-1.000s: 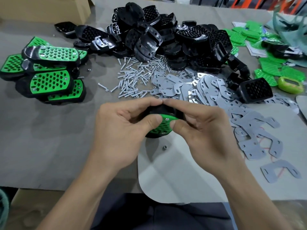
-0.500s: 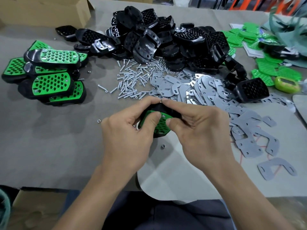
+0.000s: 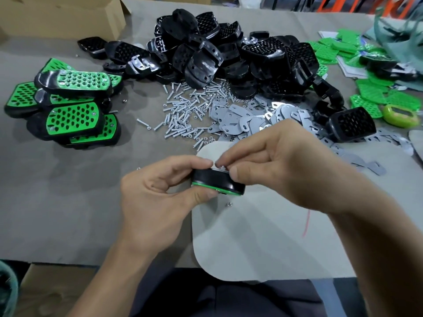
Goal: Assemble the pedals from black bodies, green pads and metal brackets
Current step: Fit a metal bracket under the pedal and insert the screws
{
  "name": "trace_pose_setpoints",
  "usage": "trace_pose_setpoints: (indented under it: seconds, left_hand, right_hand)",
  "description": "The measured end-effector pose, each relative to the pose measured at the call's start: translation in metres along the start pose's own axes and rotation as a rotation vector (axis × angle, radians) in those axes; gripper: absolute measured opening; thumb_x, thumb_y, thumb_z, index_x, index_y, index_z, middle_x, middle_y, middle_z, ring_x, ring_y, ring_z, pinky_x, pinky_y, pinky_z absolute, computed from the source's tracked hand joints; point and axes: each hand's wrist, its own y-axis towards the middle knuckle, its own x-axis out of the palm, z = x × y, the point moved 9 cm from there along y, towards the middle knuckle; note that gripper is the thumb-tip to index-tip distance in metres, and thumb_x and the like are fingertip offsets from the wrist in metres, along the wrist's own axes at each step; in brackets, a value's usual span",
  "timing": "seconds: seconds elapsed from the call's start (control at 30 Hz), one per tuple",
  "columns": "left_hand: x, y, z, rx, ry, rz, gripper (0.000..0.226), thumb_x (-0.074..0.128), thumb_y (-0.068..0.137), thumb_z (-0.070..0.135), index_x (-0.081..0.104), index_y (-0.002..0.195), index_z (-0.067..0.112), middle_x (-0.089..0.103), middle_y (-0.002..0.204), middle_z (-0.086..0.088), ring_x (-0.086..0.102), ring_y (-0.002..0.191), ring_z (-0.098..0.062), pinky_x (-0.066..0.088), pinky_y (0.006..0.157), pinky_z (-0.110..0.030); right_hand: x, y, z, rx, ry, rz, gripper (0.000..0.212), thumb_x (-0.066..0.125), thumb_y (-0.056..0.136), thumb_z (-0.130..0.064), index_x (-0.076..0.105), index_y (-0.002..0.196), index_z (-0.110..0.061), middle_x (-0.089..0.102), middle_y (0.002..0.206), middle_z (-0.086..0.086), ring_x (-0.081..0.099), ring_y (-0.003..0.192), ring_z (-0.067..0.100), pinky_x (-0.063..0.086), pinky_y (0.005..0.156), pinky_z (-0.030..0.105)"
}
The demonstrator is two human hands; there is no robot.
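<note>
Pedal: I see one pedal [image 3: 217, 179] held edge-on above the near-middle of the table [image 3: 57, 191], over the far left corner of a pale mat [image 3: 263, 236].
Pad: its green pad [image 3: 229, 191] faces down; only a thin edge shows under the black body.
Left hand: my left hand [image 3: 155, 202] pinches the pedal's left end, thumb below and fingers on top, clamped on it.
Right hand: my right hand [image 3: 290, 170] grips the right end, thumb against the side and fingers curled over the top at a small metal part; I cannot tell what that part is.
Nut: one loose nut [image 3: 229, 204] lies on the mat just under the pedal.
Bodies: black bodies [image 3: 229, 53] are heaped at the far middle.
Screws: screws [image 3: 183, 110] are scattered near that heap.
Brackets: grey brackets [image 3: 240, 117] spread from the screws toward the right edge.
Pads: loose pads [image 3: 366, 97] lie at the far right.
Finished pedals: a stack [image 3: 73, 104] sits toward the left edge.
Box: a cardboard box [image 3: 57, 14] stands at the far left corner.
</note>
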Motion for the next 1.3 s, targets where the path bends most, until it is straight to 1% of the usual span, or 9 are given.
trace_pose_setpoints:
  seconds: [0.13,0.37,0.53,0.67,0.8,0.93,1.03,1.2,1.3]
  left_hand:
    - [-0.002,0.001,0.003,0.024,0.050,-0.015,0.038,0.088,0.066,0.019,0.080,0.097,0.038,0.079,0.098,0.012,0.077,0.092,-0.013,0.058,0.087,-0.024]
    - [0.007,0.008,0.012,0.112,0.168,-0.162,0.027,0.085,0.078,0.031,0.075,0.099,0.045,0.076,0.097,0.008,0.071,0.084,-0.021,0.057,0.084,-0.026]
    - [0.011,0.013,0.011,0.099,0.174,-0.199,0.022,0.086,0.078,0.029,0.075,0.095,0.038,0.075,0.094,0.005,0.068,0.081,-0.009,0.056,0.078,-0.032]
    - [0.020,0.014,0.016,0.119,0.202,-0.254,0.017,0.083,0.081,0.041,0.073,0.094,0.036,0.075,0.093,0.009,0.065,0.079,-0.002,0.055,0.076,-0.021]
    - [0.022,0.016,0.017,0.142,0.225,-0.266,0.019,0.084,0.080,0.037,0.074,0.094,0.042,0.072,0.089,0.006,0.066,0.074,-0.013,0.054,0.069,-0.030]
    - [0.019,0.019,0.009,0.085,0.202,-0.250,0.024,0.088,0.075,0.027,0.077,0.094,0.037,0.074,0.088,0.003,0.064,0.077,-0.009,0.055,0.069,-0.039]
    - [0.022,0.019,0.008,0.078,0.198,-0.266,0.022,0.088,0.076,0.029,0.077,0.094,0.035,0.074,0.087,0.002,0.064,0.077,-0.010,0.055,0.070,-0.039]
    - [0.022,0.022,0.012,0.089,0.163,-0.281,0.025,0.088,0.075,0.030,0.078,0.095,0.041,0.075,0.087,0.011,0.066,0.078,-0.004,0.058,0.075,-0.026]
    - [0.016,0.024,0.007,0.061,0.145,-0.234,0.029,0.089,0.070,0.027,0.079,0.095,0.040,0.077,0.088,0.011,0.067,0.081,-0.003,0.057,0.079,-0.022]
  right_hand:
    - [0.005,0.012,-0.009,-0.009,-0.024,-0.091,0.019,0.068,0.078,-0.025,0.082,0.090,-0.029,0.075,0.073,0.012,0.071,0.075,0.040,0.061,0.074,0.057]
    - [0.004,0.021,-0.007,0.037,-0.048,-0.241,0.020,0.078,0.080,0.002,0.083,0.083,-0.017,0.077,0.072,0.007,0.072,0.064,0.017,0.060,0.065,0.023]
    - [-0.002,0.019,-0.029,-0.150,-0.526,-0.174,0.010,0.073,0.080,-0.025,0.079,0.079,-0.033,0.069,0.063,-0.010,0.061,0.057,0.006,0.047,0.055,0.016]
    - [0.006,0.020,-0.025,-0.065,-0.753,-0.338,0.019,0.057,0.084,-0.038,0.066,0.069,-0.030,0.061,0.056,-0.015,0.054,0.052,0.009,0.042,0.049,0.019]
    - [0.011,0.022,-0.011,0.047,-0.625,-0.438,0.032,0.055,0.097,-0.028,0.056,0.065,-0.021,0.050,0.052,-0.007,0.042,0.049,0.007,0.036,0.051,0.022]
    - [0.007,0.017,-0.012,0.053,-0.400,-0.383,0.017,0.060,0.096,-0.021,0.064,0.079,-0.023,0.063,0.061,-0.005,0.052,0.057,0.008,0.043,0.060,0.028]
    - [0.009,0.017,-0.009,0.051,-0.415,-0.364,0.022,0.058,0.095,-0.014,0.059,0.074,-0.021,0.060,0.056,-0.005,0.049,0.055,0.010,0.044,0.061,0.036]
    - [0.005,0.019,-0.006,0.028,-0.438,-0.237,0.036,0.054,0.097,-0.018,0.051,0.061,-0.020,0.050,0.047,-0.012,0.044,0.047,0.005,0.036,0.049,0.017]
    - [0.006,0.016,-0.004,0.042,-0.258,-0.258,0.020,0.058,0.096,-0.011,0.064,0.079,-0.017,0.059,0.057,-0.002,0.052,0.058,0.013,0.044,0.063,0.033]
